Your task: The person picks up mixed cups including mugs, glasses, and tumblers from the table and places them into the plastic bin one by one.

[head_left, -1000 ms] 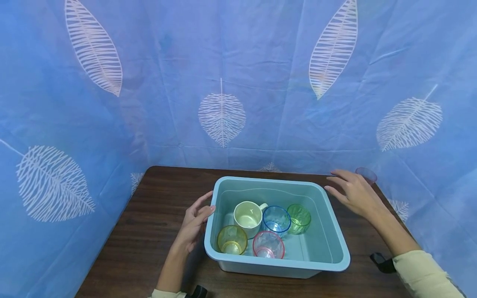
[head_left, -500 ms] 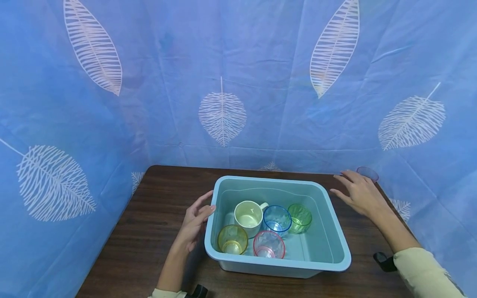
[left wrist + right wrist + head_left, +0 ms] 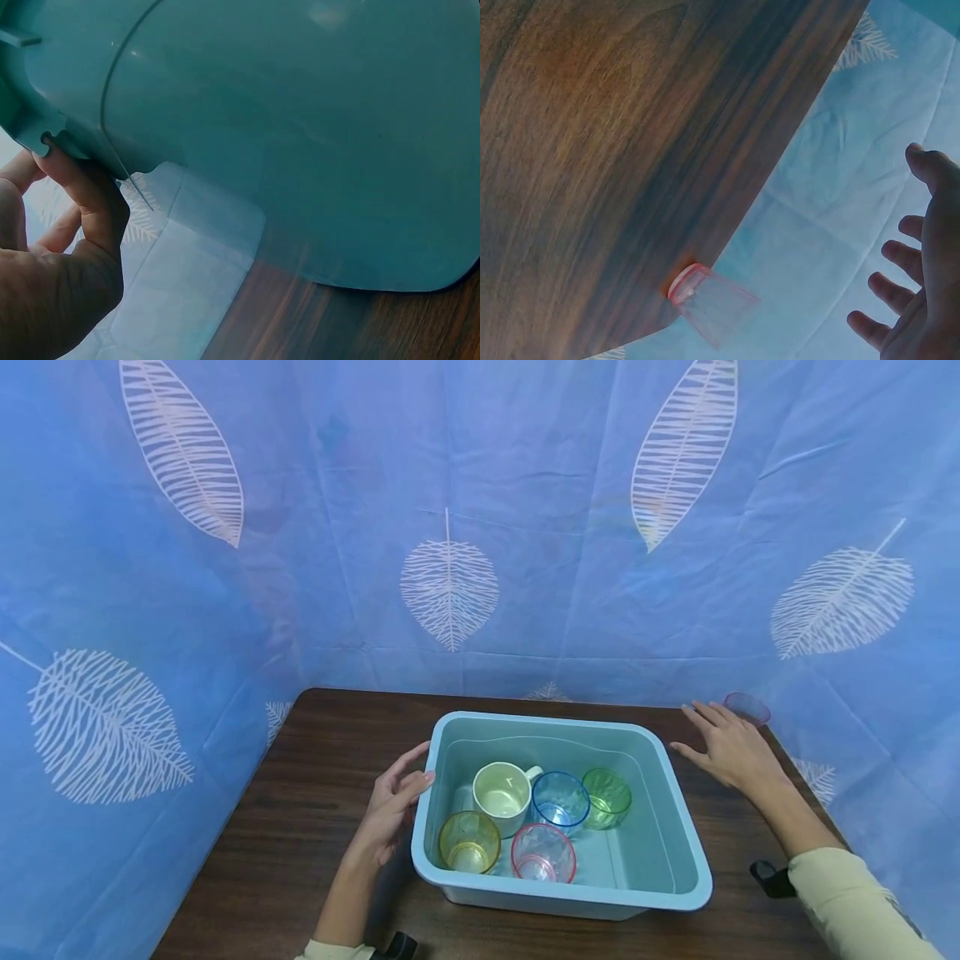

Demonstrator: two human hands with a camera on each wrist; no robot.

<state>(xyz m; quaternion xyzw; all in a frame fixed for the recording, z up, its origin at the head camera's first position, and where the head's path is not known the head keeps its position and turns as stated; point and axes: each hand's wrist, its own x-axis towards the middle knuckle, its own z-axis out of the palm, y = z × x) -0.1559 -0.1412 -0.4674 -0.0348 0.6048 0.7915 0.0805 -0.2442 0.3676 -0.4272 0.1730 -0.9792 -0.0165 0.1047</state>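
A pale blue-green plastic tub (image 3: 570, 906) stands on the table. My left hand (image 3: 392, 810) grips its left rim, thumb on top and fingers bent beneath the lip, as the left wrist view shows. Inside the tub are a cream mug (image 3: 504, 814), a yellow glass (image 3: 469, 858), a pink-rimmed glass (image 3: 543, 867), a blue glass (image 3: 560, 814) and a green glass (image 3: 611, 810). Past the tub's right side, my right hand (image 3: 731, 756) hovers with spread fingers and holds nothing. Just beyond its fingertips, a clear pinkish cup (image 3: 712, 304) stands near the table's back right corner.
The dark wooden table (image 3: 300, 810) runs back to a blue curtain (image 3: 525, 568) with white leaf prints. The curtain also closes off the left and right sides. Bare tabletop shows left of the tub and between the tub and my right arm.
My right hand has moved a little to the right, toward the pinkish cup, and its fingers have spread. The left hand stays on the tub rim. The head view has shifted slightly.
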